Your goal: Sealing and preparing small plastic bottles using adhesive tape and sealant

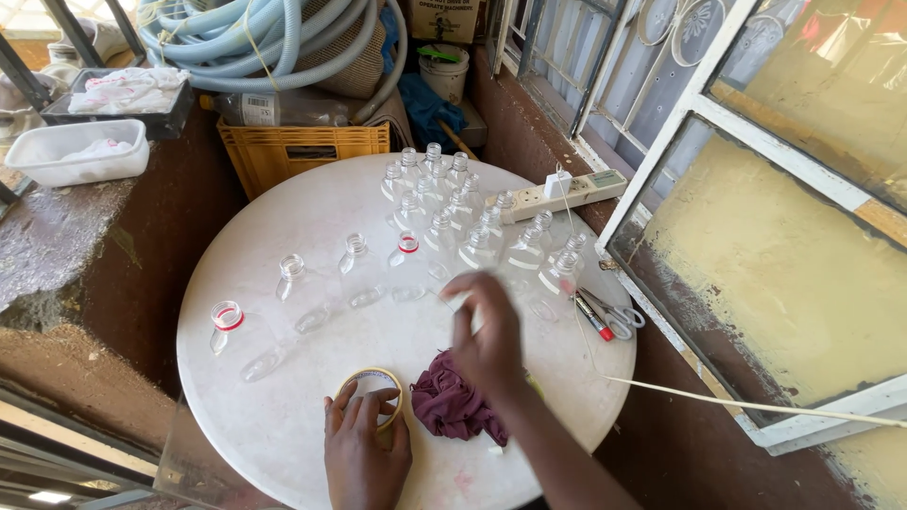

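Here, seen from above:
Tape roll (pixel 370 389): lies flat at the near edge of the round white table (pixel 283 425).
Left hand (pixel 364 444): fingers curled over the roll, pinning it.
Right hand (pixel 487 331): lifted to the roll's right and farther off, fingers pinched; what they pinch is blurred.
Maroon cloth (pixel 452 404): just right of the roll.
Clear bottles (pixel 444 217): clustered farther back.

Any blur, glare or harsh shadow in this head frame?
Head view: the right hand is motion-blurred at the fingers; the left hand on the tape roll is sharp. Sunlight washes out the white table, so the clear bottles are hard to outline. Straight window bars bow slightly near the edges.
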